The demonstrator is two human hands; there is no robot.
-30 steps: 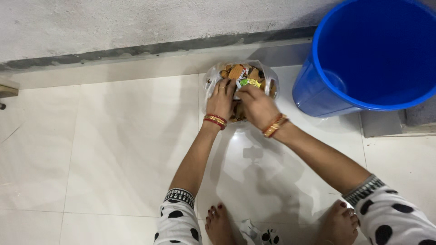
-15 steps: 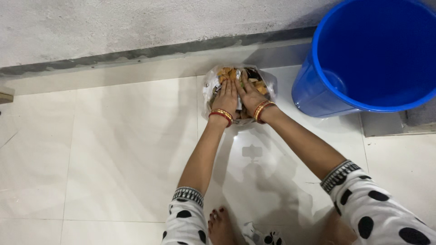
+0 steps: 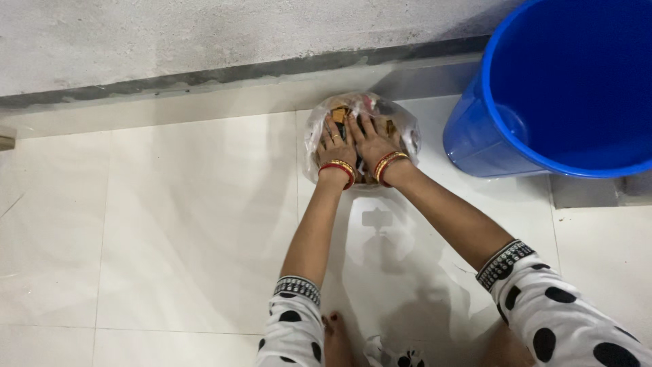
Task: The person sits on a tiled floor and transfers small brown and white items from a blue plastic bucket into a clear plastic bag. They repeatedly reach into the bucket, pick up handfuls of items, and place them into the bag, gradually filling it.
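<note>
A clear plastic bag (image 3: 407,129) stuffed with brown and mixed scraps is seen on the pale tiled floor (image 3: 170,224), at the far side of the scene, just short of the grey strip at the foot of the wall (image 3: 204,34). The left hand (image 3: 335,146) and the right hand (image 3: 370,141) are laid side by side on top of the bag's contents, palms down, fingers extended and slightly spread, with the inner edges of the two hands touching or nearly so (nothing is pinched between the fingers). Red and gold bangles (image 3: 337,168) are worn on both wrists.

To the right, a large blue bucket (image 3: 475,136) is stood near the bag, its wall just beside the bag's right edge with a narrow gap of floor between. A tile joint runs down the floor at the bag's left edge. Left of the bag, wide bare tile is left open as far as the frame's left edge. Near the person, open floor is bounded by the spotted sleeves (image 3: 564,319) and a foot (image 3: 336,336).
</note>
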